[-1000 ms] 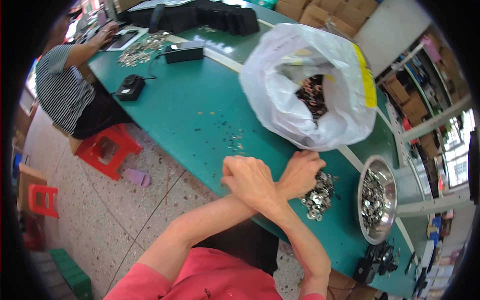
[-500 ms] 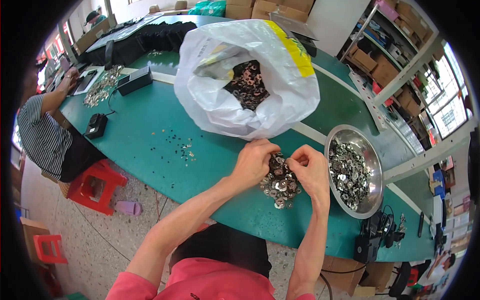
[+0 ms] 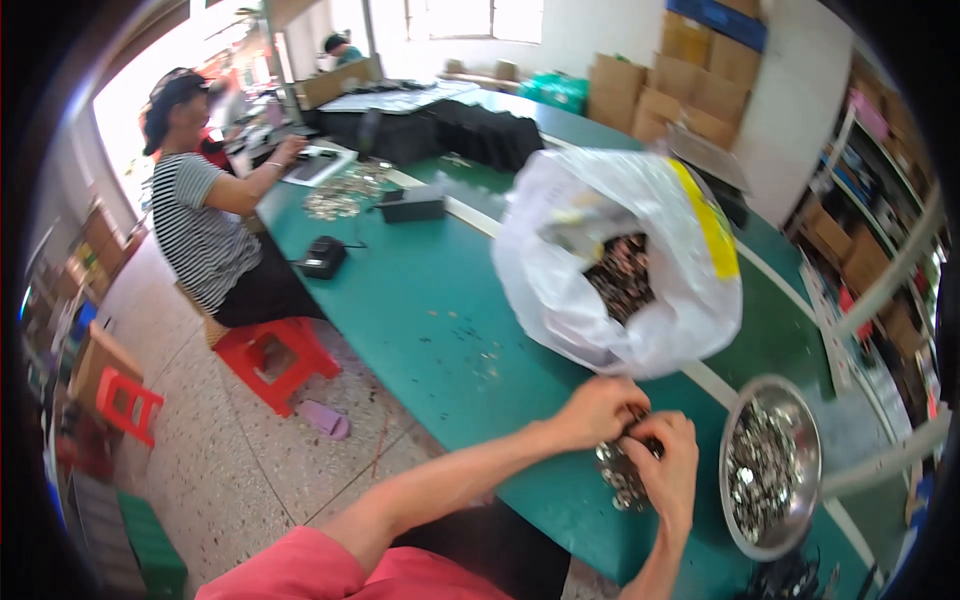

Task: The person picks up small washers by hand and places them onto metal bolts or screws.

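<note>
My left hand (image 3: 603, 411) and my right hand (image 3: 666, 462) are close together at the table's near edge, thumbs and fingertips pinched. What sits between the fingertips is too small and blurred to make out. Under them lies a heap of small shiny metal pieces (image 3: 622, 490), washer-like and partly hidden by my right hand. Just right of that hand stands a round steel bowl (image 3: 812, 470) with many similar metal pieces (image 3: 765, 465) in it. Beyond my hands a white woven plastic bag (image 3: 540, 290) with a yellow stripe stands open, darker and coppery metal pieces (image 3: 622, 280) inside.
Small bits (image 3: 485, 360) are scattered on the green table (image 3: 400, 300). At the left a co-worker (image 3: 205, 205) sits on a red stool (image 3: 275, 365) near another metal pile (image 3: 345, 190). Black boxes (image 3: 412, 205) and a white post (image 3: 885, 465) stand around; dark cables (image 3: 785, 578) lie near the bowl.
The view has swung left, so the bag, bowl and hands appear farther right and lower. My hands have come closer together over the heap, the right one now covering more of it.
</note>
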A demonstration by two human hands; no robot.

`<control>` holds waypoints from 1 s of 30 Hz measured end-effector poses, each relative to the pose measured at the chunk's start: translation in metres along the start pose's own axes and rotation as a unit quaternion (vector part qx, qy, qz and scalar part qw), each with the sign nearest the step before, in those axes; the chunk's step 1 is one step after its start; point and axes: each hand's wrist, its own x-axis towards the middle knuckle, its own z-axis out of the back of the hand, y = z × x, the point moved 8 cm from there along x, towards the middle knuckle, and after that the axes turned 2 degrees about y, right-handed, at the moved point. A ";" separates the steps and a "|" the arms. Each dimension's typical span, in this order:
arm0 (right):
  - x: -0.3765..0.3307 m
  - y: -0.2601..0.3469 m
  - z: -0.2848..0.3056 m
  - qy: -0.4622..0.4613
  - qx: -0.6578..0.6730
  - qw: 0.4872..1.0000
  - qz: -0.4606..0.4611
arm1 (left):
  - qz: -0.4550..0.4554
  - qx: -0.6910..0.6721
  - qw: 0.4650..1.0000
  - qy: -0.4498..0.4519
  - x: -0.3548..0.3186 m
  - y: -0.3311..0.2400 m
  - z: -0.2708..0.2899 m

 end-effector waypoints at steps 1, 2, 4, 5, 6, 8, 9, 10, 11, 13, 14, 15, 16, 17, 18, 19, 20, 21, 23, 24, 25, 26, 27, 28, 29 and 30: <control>0.000 0.000 0.000 0.006 0.001 1.000 0.000 | 0.001 -0.011 1.000 0.005 -0.002 0.000 -0.001; 0.000 0.004 -0.003 0.010 0.008 1.000 0.020 | -0.007 0.001 1.000 0.006 -0.003 0.001 0.000; -0.001 -0.001 -0.003 0.020 0.046 0.998 -0.027 | -0.009 0.023 0.999 0.020 -0.006 0.001 -0.002; -0.001 0.003 -0.005 0.022 0.048 0.998 -0.016 | -0.015 0.036 0.999 0.028 -0.007 0.002 -0.002; 0.000 0.007 -0.006 0.018 0.034 0.999 -0.007 | -0.026 0.050 0.998 0.024 -0.007 0.000 -0.002; 0.000 0.009 -0.006 0.026 0.019 0.999 -0.007 | -0.039 0.066 0.997 0.018 -0.008 -0.002 -0.001; 0.000 0.009 -0.005 0.026 0.018 0.999 -0.002 | -0.048 0.075 0.996 0.015 -0.008 -0.004 -0.002; 0.000 0.007 -0.005 0.024 0.022 0.999 -0.003 | -0.057 0.083 0.995 0.013 -0.008 -0.006 -0.001; 0.001 0.005 -0.004 0.022 0.026 0.999 -0.005 | -0.059 0.085 0.995 0.010 -0.008 -0.006 0.000; 0.001 0.002 -0.004 0.016 0.020 1.000 0.003 | -0.031 0.064 0.997 0.024 -0.007 -0.001 0.000; 0.001 0.001 -0.004 0.009 0.015 1.000 0.008 | -0.032 0.065 0.997 0.021 -0.007 -0.002 0.001; 0.002 0.002 -0.005 0.009 0.014 1.000 0.010 | -0.033 0.066 0.997 0.019 -0.007 -0.003 0.001; 0.002 -0.002 -0.004 -0.004 0.033 0.999 -0.013 | -0.035 0.066 0.997 0.018 -0.008 -0.004 0.002; 0.001 -0.005 -0.003 -0.017 0.053 0.998 -0.036 | -0.035 0.067 0.997 0.016 -0.008 -0.005 0.003; 0.001 -0.004 -0.004 -0.017 0.052 0.998 -0.035 | -0.030 0.053 0.998 0.006 -0.009 -0.006 0.005; 0.000 -0.008 -0.005 -0.017 0.089 0.994 -0.061 | -0.024 0.039 0.999 -0.004 -0.010 -0.006 0.008; -0.001 -0.011 -0.006 -0.017 0.126 0.988 -0.087 | -0.023 0.039 0.999 -0.005 -0.011 -0.007 0.008; -0.001 -0.010 -0.007 -0.016 0.125 0.988 -0.087 | -0.023 0.030 0.999 -0.011 -0.010 -0.008 0.010; -0.003 -0.008 -0.005 -0.042 0.108 0.990 -0.082 | -0.022 0.017 0.999 -0.016 -0.011 -0.011 0.010; -0.004 -0.009 -0.005 -0.045 0.104 0.990 -0.087 | -0.020 -0.033 0.999 -0.030 -0.010 -0.016 0.012; -0.004 -0.006 -0.002 -0.069 0.101 0.990 -0.068 | -0.018 -0.084 0.995 -0.043 -0.008 -0.018 0.014; -0.004 -0.004 0.001 -0.094 0.096 0.990 -0.051 | -0.010 -0.108 0.993 -0.049 -0.006 -0.018 0.017; -0.004 -0.007 -0.004 -0.085 0.146 0.982 -0.082 | 0.001 -0.136 0.989 -0.052 -0.006 -0.017 0.018; -0.003 -0.006 -0.010 -0.074 0.254 0.956 -0.126 | 0.013 -0.140 0.989 -0.051 -0.006 -0.016 0.021; -0.001 -0.006 -0.014 -0.079 0.303 0.944 -0.103 | 0.036 -0.171 0.983 -0.049 -0.007 -0.014 0.023; 0.002 -0.004 -0.018 -0.086 0.338 0.932 -0.102 | 0.062 -0.203 0.976 -0.044 -0.009 -0.008 0.024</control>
